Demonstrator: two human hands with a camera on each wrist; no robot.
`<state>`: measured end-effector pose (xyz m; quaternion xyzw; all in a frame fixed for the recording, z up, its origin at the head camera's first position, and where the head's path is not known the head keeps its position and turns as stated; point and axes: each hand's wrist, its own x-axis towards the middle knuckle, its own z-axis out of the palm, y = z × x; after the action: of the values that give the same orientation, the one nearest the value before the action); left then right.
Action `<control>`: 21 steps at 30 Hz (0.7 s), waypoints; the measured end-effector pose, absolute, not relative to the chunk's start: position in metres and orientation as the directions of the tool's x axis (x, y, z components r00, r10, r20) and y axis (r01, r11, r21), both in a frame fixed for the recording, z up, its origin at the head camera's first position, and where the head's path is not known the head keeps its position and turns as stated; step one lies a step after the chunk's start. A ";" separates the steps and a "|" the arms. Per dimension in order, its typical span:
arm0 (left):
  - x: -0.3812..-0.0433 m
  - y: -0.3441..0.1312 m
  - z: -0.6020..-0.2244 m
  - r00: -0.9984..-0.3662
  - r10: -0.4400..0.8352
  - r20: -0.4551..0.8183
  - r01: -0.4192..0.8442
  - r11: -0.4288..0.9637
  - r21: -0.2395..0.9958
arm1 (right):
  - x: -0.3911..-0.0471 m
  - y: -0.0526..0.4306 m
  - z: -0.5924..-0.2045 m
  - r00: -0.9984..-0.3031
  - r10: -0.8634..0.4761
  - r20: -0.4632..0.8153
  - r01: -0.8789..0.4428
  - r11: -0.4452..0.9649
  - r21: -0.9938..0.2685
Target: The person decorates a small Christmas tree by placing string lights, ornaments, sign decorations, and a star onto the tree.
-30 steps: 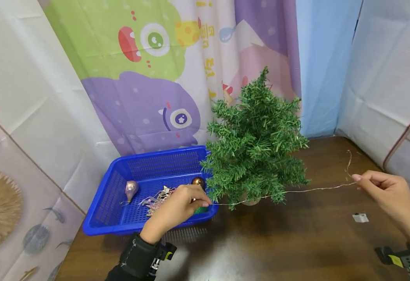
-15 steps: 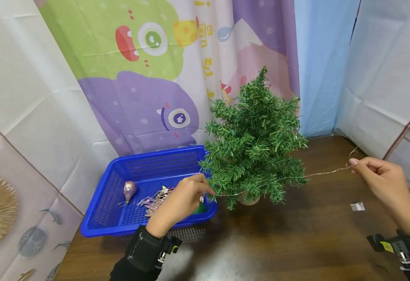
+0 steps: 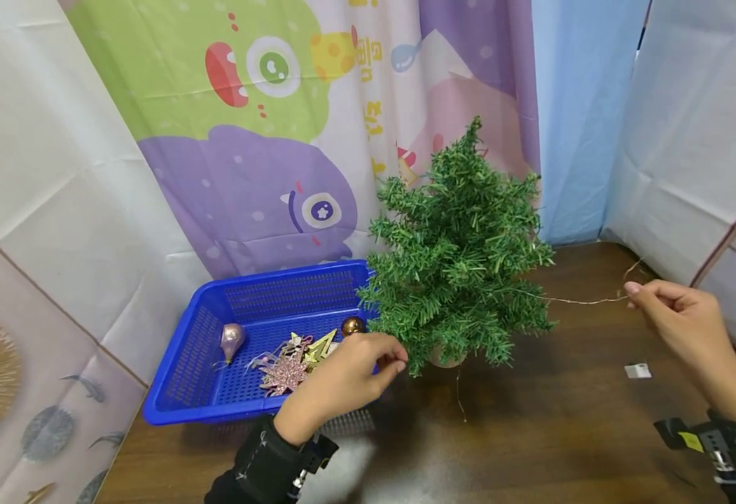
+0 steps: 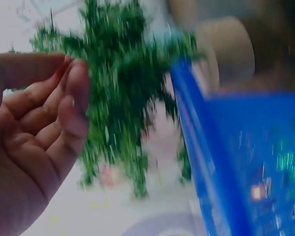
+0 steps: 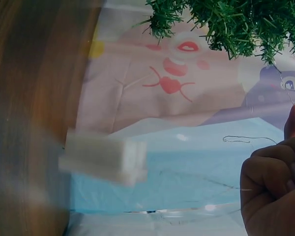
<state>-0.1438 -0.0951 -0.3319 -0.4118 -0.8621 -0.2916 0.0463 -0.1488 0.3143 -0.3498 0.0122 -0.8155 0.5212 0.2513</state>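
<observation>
Beside the tree (image 3: 462, 259), right hand (image 3: 689, 318) is pinching thin wire (image 3: 587, 302), apparently steadying it; left hand (image 3: 349, 371) is hovering empty, fingers loosely bent

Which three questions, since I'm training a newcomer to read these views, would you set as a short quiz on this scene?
1. Multiple choice: in the head view, where is the blue basket relative to the tree? A) picture right B) picture left C) directly above
2. True or false: a gold star hangs on the tree.
3. Fill in: the right-hand grip pinches a thin ____ that runs to the tree.

Key:
1. B.
2. False; the gold star lies in the basket.
3. Wire.
</observation>
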 end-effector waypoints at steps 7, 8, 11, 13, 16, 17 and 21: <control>-0.131 -0.055 -0.358 -0.757 0.653 -0.008 0.585 0.684 0.436 | -0.146 0.313 -0.350 -0.873 0.229 0.430 -0.298 0.449 -0.843; -0.132 -0.050 -0.364 -0.772 0.635 -0.039 0.562 0.709 0.426 | -0.146 0.313 -0.350 -0.874 0.225 0.431 -0.301 0.447 -0.842; -0.138 -0.037 -0.378 -0.795 0.602 -0.075 0.510 0.730 0.456 | -0.146 0.312 -0.351 -0.873 0.217 0.437 -0.312 0.439 -0.843; -0.142 -0.030 -0.384 -0.796 0.600 -0.087 0.480 0.712 0.513 | -0.146 0.311 -0.351 -0.872 0.218 0.437 -0.315 0.433 -0.845; -0.145 -0.024 -0.387 -0.776 0.622 -0.105 0.433 0.645 0.630 | -0.145 0.312 -0.352 -0.873 0.223 0.433 -0.308 0.437 -0.845; -0.144 -0.024 -0.387 -0.769 0.630 -0.109 0.415 0.622 0.664 | -0.144 0.312 -0.352 -0.873 0.225 0.432 -0.305 0.438 -0.845; -0.139 -0.029 -0.377 -0.773 0.628 -0.086 0.355 0.541 0.763 | -0.144 0.313 -0.352 -0.875 0.236 0.422 -0.292 0.437 -0.851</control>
<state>-0.1386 -0.0292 -0.3773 -0.2860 -0.8594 -0.3847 -0.1780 -0.1439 0.3128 -0.3516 0.0174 -0.8103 0.5302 0.2491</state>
